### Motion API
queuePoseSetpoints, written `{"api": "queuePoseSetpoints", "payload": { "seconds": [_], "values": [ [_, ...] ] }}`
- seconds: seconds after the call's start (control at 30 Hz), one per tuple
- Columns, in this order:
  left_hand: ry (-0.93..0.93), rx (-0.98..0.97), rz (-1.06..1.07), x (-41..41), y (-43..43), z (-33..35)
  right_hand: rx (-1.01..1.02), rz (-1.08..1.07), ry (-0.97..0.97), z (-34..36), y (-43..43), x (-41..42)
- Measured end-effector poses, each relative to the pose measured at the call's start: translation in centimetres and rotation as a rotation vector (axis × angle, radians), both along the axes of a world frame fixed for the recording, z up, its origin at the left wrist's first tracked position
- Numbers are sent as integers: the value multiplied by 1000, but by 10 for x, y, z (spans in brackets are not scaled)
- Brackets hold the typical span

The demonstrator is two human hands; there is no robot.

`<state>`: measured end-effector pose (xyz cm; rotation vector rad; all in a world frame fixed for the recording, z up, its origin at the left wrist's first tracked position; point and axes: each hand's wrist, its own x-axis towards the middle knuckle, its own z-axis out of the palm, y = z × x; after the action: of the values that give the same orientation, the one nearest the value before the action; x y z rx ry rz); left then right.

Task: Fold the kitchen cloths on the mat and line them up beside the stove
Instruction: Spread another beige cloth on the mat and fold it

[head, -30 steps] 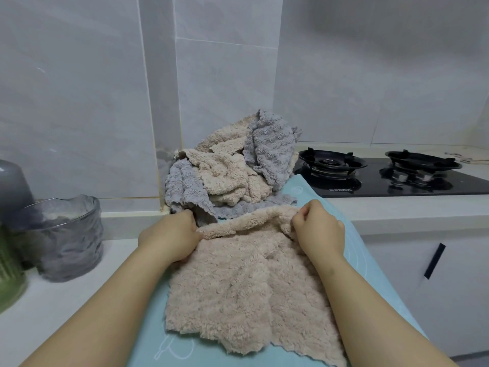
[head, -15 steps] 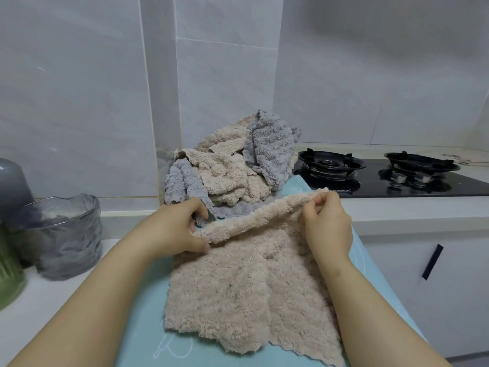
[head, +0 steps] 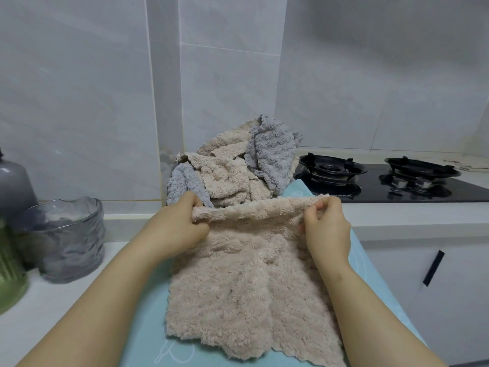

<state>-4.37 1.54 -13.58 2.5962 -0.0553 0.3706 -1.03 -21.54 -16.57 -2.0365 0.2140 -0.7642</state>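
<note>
Now the left hand (head: 176, 229) and right hand (head: 326, 229) pinch the beige cloth (head: 246, 295) and have lifted its far edge off the mat (head: 148, 327), so folding can start.

No legible text anywhere. Small white marking on front edge of stove (head: 397, 193), below left burner, too blurred to read. Faint white line drawings on mat (head: 148, 337), near stove-side corner and front edge, no words readable
</note>
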Motion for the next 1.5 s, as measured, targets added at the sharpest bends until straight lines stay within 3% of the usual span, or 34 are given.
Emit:
{"api": "queuePoseSetpoints", "payload": {
  "seconds": [0.17, 0.33, 0.4, 0.47, 0.57, 0.67, 0.83, 0.93, 1.1, 1.17, 1.23, 1.33, 1.4, 1.5],
  "values": [
    [-38, -121, -97, -2, 2, 4, 24, -6, -16, 2, 0, -1],
    [31, -885, -53, 2, 7, 12, 40, 7, -29, -1, -1, 1],
    [17, -990, -6, 4, 10, 12, 52, 21, -61, 1, -1, 0],
    [-142, -914, 59, 8, 7, 7, 58, 36, -103, 2, 2, -1],
    [-407, -528, 295, 13, -3, 1, 44, 55, -150, 3, 7, 1],
    [-452, -602, 290, 19, -11, -4, -31, 60, -82, 0, 8, 7],
    [-344, -588, 259, 24, -17, -13, -231, 269, 259, -11, 4, 15],
    [-318, -497, 172, 23, -17, -13, -295, 319, 236, -12, 6, 17],
    [-236, -341, 58, 15, -14, -9, -209, 237, 151, -12, 6, 18],
    [-240, -185, -28, 20, -12, -17, -349, 297, 266, -15, 6, 17],
    [-182, 102, -103, 24, -10, -26, -523, 322, 355, -18, 6, 18],
    [-52, 361, -120, 28, -7, -34, -503, 319, 314, -16, 6, 16],
    [-119, 330, -111, 26, -6, -36, -450, 286, 239, -14, 7, 10],
    [-250, 97, -137, 13, -7, -29, -424, 261, 68, -8, 10, -8]
  ]
}}
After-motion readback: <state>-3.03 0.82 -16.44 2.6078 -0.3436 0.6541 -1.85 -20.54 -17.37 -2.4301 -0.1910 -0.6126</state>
